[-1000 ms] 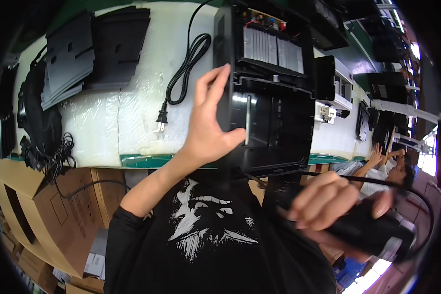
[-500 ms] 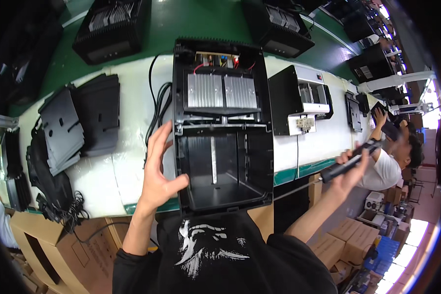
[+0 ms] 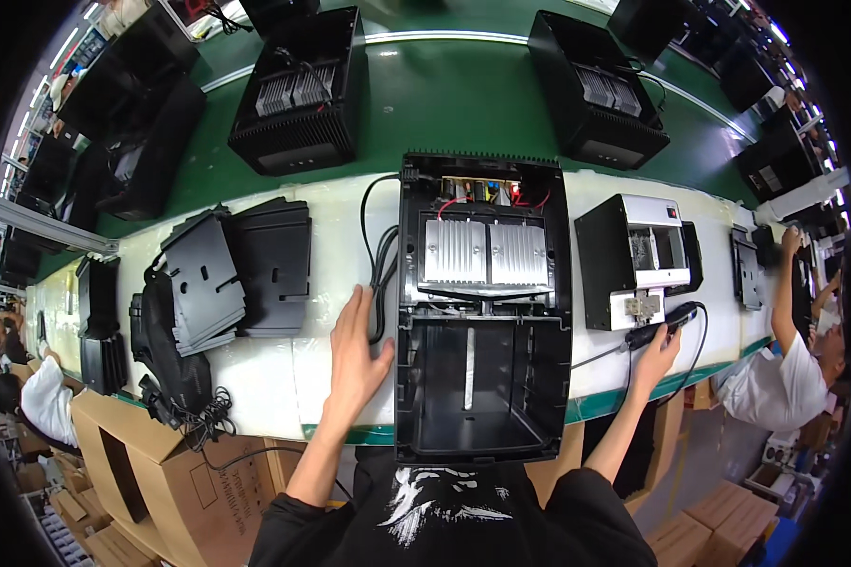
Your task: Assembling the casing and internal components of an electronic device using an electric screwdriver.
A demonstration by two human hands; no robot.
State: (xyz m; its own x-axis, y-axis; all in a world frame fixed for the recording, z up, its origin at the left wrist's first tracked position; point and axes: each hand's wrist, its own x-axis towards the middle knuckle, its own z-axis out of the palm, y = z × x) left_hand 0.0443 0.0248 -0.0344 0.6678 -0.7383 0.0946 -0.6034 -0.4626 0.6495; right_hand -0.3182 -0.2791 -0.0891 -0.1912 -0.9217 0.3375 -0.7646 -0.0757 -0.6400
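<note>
The open black housing (image 3: 483,312) now lies flat on the white worktop (image 3: 255,378), open face up, finned metal heat sinks in its far half. A second ago it was tilted up close to me; it is set down now. My left hand (image 3: 355,345) rests open, fingers spread, against the housing's left wall, holding nothing. My right hand (image 3: 657,345) has swung out to the right of the housing, closed around the black electric screwdriver (image 3: 662,326), its cord trailing. Judging by this, positioning is done and fastening can begin. Cable bundle (image 3: 380,274) lies just left of the housing.
</note>
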